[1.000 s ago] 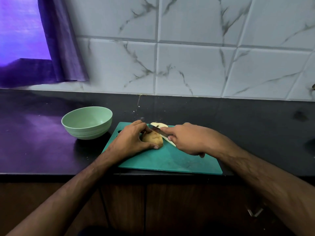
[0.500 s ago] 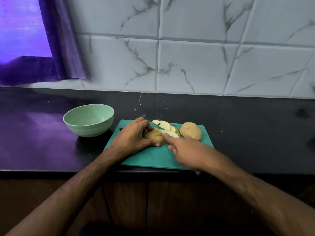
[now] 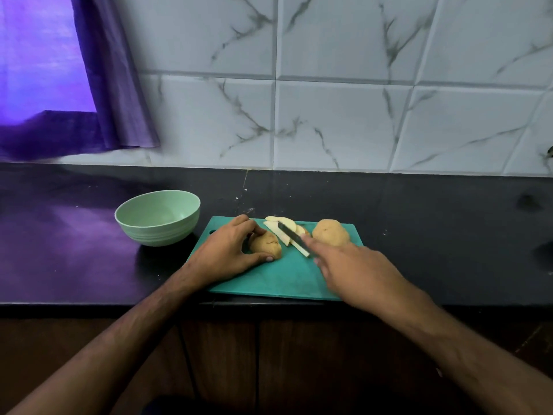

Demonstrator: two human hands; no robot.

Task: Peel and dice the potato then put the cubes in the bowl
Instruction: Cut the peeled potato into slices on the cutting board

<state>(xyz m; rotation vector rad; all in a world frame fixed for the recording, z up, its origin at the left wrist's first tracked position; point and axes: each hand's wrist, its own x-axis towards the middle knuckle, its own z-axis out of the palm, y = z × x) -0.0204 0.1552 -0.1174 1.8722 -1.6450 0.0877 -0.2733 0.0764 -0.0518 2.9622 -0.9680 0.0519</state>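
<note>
Purple curtain (image 3: pixel 113 85) hung at the far left, throwing a violet sheen over the black counter (image 3: pixel 434 223). A pale green bowl (image 3: pixel 157 217) sat on that counter just left of the teal board (image 3: pixel 269 280) — nothing in it that I could see. On the board, the left hand (image 3: pixel 227 253) curled round a potato piece (image 3: pixel 266 245) with the skin on, thumb at its near side, fingers over the back. Right beside it lay a few pale slices (image 3: pixel 282 227), fanned toward the board's far edge. The knife (image 3: pixel 291 235) blade rested across those slices, pointing up-left, and the right hand (image 3: pixel 356 271) was wrapped around its handle — a bit blurred though. Past the slices, at the board's far right corner, sat another unpeeled potato chunk (image 3: pixel 330 232), not touched by either hand.
</note>
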